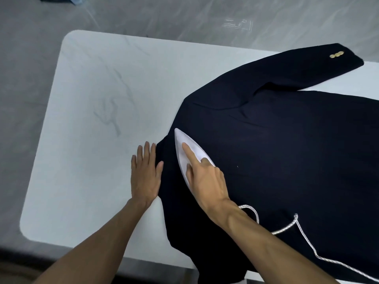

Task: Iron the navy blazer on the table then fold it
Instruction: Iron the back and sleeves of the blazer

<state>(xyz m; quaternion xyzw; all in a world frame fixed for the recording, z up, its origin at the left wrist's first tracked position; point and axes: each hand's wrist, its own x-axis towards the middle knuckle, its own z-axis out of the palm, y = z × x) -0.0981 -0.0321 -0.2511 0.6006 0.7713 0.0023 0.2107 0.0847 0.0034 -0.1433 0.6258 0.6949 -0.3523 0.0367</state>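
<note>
The head camera looks down at a white table with thin grey lines in its top. A dark blue blazer lies spread flat on the right part of the table. Its near edge hangs a little over the front of the table. One sleeve lies stretched toward the far right, and small gold buttons sit in a row near the end of it. A white iron rests flat on the blazer, close to the blazer's left edge, with its pointy tip aimed away from the person. The right hand holds the iron from above. Its pointer finger lies straight along the top of the iron, the thumb presses on the left side, and the other fingers curl down round the right side. The left hand lies flat on the table just beside the blazer's left edge. Its fingers are straight and close together, and they hold nothing. Its thumb touches the edge of the dark cloth. A pale cord comes out from under the right wrist, makes a loop on the blazer, and runs off toward the bottom right corner. Both arms are bare. The floor behind the table is grey and blurry.
</note>
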